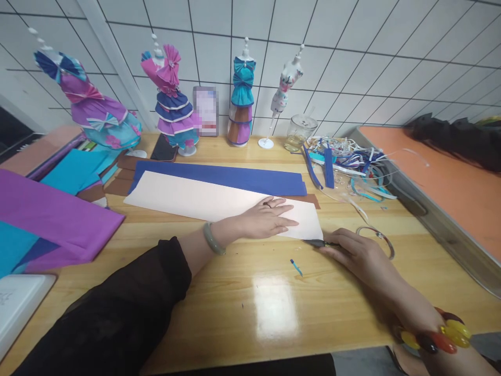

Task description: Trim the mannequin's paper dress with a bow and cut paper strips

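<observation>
A long strip of pale pink paper, seemingly folded, lies slantwise on the wooden table. My left hand rests flat on its right part, fingers spread. At the strip's lower right corner, my right hand is closed around what look like black scissors. Their dark blade points left along the paper's lower edge, and the handles are mostly hidden by my fingers. Behind the pale strip lies folded dark blue paper, with brown paper showing at its right end.
Several dress forms, most in paper dresses, stand along the tiled wall. A glass cup and a heap of paper scraps and ribbons are at the back right. Purple paper and a white device lie left, an orange-lined tray right.
</observation>
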### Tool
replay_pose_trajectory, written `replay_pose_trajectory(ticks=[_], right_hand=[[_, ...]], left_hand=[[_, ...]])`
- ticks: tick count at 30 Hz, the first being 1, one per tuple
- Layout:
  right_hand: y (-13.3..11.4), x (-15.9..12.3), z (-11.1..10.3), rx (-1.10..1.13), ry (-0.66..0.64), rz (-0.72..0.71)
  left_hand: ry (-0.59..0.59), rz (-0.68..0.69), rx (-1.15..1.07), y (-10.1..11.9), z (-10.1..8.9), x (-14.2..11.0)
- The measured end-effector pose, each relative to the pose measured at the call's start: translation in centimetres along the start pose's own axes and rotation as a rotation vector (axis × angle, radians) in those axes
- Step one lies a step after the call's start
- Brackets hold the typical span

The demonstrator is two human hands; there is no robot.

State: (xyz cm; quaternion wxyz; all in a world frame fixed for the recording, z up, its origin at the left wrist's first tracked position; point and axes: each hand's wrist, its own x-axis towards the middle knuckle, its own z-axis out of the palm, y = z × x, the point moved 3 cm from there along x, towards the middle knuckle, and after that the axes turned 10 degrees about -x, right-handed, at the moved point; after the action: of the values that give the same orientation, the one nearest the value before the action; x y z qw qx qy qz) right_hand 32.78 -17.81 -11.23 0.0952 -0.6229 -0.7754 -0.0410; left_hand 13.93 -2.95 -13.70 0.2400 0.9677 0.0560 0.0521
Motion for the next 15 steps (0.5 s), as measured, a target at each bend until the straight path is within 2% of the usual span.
replay_pose_trajectory(ticks=[15], right_hand=[[-0.8,1.5,0.6,0.036,-0.015,-0.044]], left_hand=[[-0.024,-0.011,-0.017,0.0,0.0,0.0]])
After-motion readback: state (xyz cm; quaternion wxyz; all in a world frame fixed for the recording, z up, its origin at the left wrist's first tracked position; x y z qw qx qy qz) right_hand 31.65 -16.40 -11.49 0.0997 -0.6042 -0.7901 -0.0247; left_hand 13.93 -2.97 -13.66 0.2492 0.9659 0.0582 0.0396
